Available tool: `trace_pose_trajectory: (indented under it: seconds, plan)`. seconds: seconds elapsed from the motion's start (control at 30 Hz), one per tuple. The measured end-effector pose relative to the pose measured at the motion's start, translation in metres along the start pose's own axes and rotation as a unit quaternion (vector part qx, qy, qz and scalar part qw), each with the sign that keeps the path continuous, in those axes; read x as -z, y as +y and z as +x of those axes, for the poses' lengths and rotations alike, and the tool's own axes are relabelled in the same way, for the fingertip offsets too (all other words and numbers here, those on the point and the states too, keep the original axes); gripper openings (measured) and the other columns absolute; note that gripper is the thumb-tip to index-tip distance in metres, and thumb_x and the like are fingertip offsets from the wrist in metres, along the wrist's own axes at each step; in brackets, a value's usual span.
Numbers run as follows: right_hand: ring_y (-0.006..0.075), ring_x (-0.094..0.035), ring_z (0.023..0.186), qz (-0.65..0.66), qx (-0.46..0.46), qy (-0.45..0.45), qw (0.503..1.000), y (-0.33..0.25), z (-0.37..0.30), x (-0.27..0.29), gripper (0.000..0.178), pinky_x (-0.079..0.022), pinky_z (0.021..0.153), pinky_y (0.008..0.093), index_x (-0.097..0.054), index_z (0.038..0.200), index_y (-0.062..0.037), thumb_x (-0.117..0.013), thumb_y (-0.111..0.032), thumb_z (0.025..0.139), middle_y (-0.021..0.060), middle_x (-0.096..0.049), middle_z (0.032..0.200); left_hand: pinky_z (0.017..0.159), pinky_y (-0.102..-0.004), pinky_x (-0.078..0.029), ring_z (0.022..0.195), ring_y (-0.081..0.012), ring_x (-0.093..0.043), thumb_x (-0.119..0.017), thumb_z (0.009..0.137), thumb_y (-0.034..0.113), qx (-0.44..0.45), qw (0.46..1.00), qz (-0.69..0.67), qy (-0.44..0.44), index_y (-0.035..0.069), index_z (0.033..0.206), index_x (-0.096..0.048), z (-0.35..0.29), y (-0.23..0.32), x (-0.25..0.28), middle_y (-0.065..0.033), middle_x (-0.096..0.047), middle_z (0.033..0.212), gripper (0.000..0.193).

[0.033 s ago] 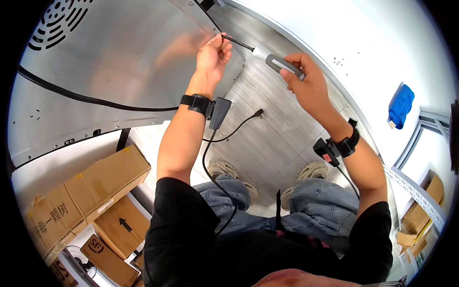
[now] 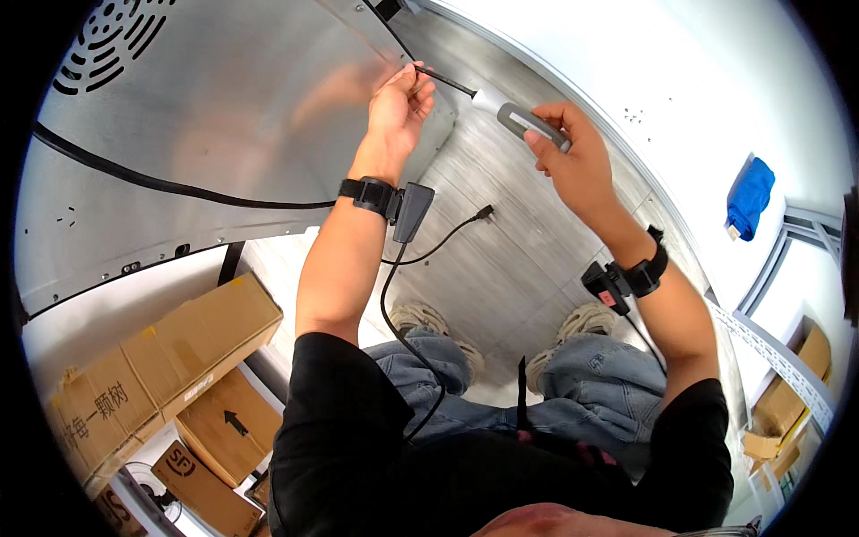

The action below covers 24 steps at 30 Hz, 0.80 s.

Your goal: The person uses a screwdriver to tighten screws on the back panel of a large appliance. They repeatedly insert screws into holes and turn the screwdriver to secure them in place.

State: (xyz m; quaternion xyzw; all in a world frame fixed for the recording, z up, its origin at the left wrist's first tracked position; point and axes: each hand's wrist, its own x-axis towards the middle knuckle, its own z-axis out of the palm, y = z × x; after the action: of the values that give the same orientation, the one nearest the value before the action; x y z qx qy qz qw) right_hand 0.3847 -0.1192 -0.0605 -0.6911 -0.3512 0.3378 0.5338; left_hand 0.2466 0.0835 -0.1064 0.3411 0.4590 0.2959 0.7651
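Note:
A screwdriver [image 2: 503, 109] with a grey-and-white handle and a thin dark shaft slants across the upper middle. My right hand [image 2: 573, 154] is closed around the end of its handle. At the other end, the fingers of my left hand [image 2: 403, 106] pinch the shaft close to its tip, beside the edge of a large silver metal panel [image 2: 259, 107]. The tip itself is hidden by my left fingers, so I cannot tell what it touches. A thick black cable [image 2: 179, 185] runs along the panel and passes behind my left forearm.
On the grey floor lies a black cord's plug [image 2: 484, 212], between my arms and shoes. Cardboard boxes [image 2: 201, 327] are stacked at lower left. To the right, a white surface [image 2: 689, 134] carries several tiny dark bits [image 2: 633, 116] and a blue cloth bundle [image 2: 751, 199].
My right forearm and wrist have shifted slightly to the left. The screwdriver and my left hand look nearly the same.

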Motion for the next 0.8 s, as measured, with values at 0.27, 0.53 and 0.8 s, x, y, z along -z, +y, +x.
trace_pose_trajectory:
  seconds: [0.27, 0.53, 0.8]
  plan:
    - [0.0081, -0.054, 0.061, 0.145, -0.046, 0.127, 0.980, 0.018, -0.012, -0.030, 0.024, -0.043, 0.055, 0.0227, -0.060, 0.105, -0.0036, -0.064, -0.014, 0.085, 0.0039, -0.060, 0.081, 0.068, -0.0264, -0.046, 0.074, -0.0115, -0.057, -0.050, 0.094, 0.018, 0.025, 0.997, -0.072, -0.023, 0.009, 0.098, -0.060, -0.003, 0.003, -0.002, 0.0005, -0.061, 0.087, 0.014]
    - [0.0076, -0.054, 0.060, 0.139, -0.051, 0.149, 0.978, 0.024, -0.015, -0.048, 0.025, -0.043, 0.054, 0.0224, -0.060, 0.107, -0.0036, -0.064, -0.013, 0.085, 0.0031, -0.060, 0.080, 0.066, -0.0269, -0.045, 0.068, -0.0105, -0.054, -0.051, 0.094, 0.017, 0.024, 0.995, -0.099, 0.021, 0.010, 0.096, -0.061, 0.003, 0.005, -0.007, 0.0016, -0.061, 0.083, 0.013]
    - [0.0083, -0.053, 0.059, 0.147, -0.051, 0.144, 0.977, 0.027, -0.012, -0.046, 0.025, -0.043, 0.054, 0.0237, -0.060, 0.106, -0.0027, -0.064, -0.014, 0.085, 0.0028, -0.059, 0.076, 0.063, -0.0264, -0.044, 0.065, -0.0097, -0.051, -0.051, 0.094, 0.017, 0.020, 0.993, -0.107, 0.049, 0.009, 0.094, -0.062, 0.005, 0.004, -0.010, 0.0009, -0.060, 0.079, 0.013]
